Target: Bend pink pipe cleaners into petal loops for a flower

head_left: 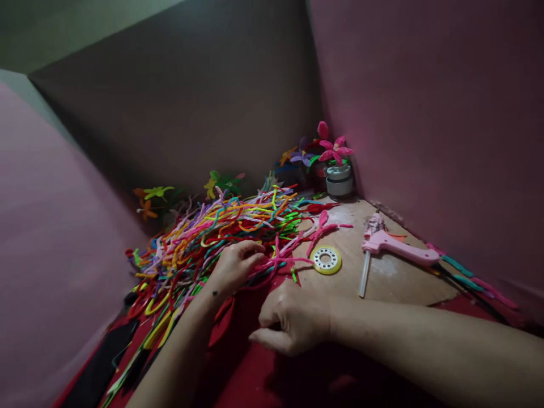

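Walls (pixel 425 113) of pink flank a red surface (pixel 240 365), left hand (pixel 236 265) beside pipe cleaners (pixel 242 215), right hand (pixel 295 319) curled, both grips unclear.

From my remote feed I look into a dim corner, with a dark grey-brown wall (pixel 191 113) at the back. To the right of that dark wall, I see a mauve-pink wall (pixel 433 113) meeting it along a steep edge; to its left slants a paler pink wall (pixel 51 198). Above it I make out a greenish ceiling (pixel 76 28), faintly lit. Below it, nearest my camera, a deep red surface (pixel 238 368) lies in shadow.
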Action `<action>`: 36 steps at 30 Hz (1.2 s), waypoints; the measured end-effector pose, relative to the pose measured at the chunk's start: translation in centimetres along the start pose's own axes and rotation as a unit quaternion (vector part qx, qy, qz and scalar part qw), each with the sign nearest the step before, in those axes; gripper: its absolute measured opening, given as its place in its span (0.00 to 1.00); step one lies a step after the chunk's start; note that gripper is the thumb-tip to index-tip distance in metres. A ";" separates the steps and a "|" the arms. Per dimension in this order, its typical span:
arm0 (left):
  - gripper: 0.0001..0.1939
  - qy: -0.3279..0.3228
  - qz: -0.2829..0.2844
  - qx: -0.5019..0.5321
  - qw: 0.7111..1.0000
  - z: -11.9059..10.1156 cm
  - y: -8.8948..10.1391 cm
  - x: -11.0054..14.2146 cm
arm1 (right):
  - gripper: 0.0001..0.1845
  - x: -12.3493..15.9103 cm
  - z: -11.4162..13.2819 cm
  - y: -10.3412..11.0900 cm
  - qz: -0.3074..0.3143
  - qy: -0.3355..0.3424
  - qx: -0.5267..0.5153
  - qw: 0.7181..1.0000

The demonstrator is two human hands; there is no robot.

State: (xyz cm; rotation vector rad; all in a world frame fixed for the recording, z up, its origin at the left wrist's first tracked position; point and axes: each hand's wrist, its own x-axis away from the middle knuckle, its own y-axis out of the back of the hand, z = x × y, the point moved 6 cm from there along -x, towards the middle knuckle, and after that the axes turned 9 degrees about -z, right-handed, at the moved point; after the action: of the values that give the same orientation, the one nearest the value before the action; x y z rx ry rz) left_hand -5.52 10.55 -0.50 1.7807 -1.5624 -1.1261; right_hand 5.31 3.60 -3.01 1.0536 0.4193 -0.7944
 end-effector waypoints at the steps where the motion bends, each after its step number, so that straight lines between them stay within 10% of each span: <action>1: 0.12 0.001 -0.007 0.011 1.000 0.1 -0.1 0.1 | 0.19 -0.5 -0.3 1.0 0.002 -0.011 0.012 1.000; 5: 0.12 -0.016 -0.007 0.042 0.999 -0.5 -0.1 -0.1 | 0.17 -2.9 -4.9 7.6 0.010 -0.177 0.146 0.973; 9: 0.12 -0.030 -0.016 0.067 0.997 -1.4 -0.1 0.0 | 0.13 -3.2 -12.1 13.5 0.110 -0.351 0.370 0.853; 19: 0.10 -0.027 -0.043 0.081 0.995 -0.3 -0.6 1.3 | 0.16 -1.6 -18.1 12.5 0.152 -0.399 0.390 0.816; 28: 0.14 0.000 -0.088 0.238 0.967 -0.6 0.2 0.9 | 0.08 -3.0 -12.5 19.1 -0.006 -0.340 0.318 0.885; 36: 0.10 -0.085 -0.111 0.122 0.983 -6.5 -0.7 1.5 | 0.07 -3.0 -3.5 12.8 -0.101 -0.210 0.155 0.960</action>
State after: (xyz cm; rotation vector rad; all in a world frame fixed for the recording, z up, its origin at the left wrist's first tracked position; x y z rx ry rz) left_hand 0.36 8.38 1.95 2.1113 -1.6946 -1.2627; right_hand 13.17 11.18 5.13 1.1031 0.0362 -1.2665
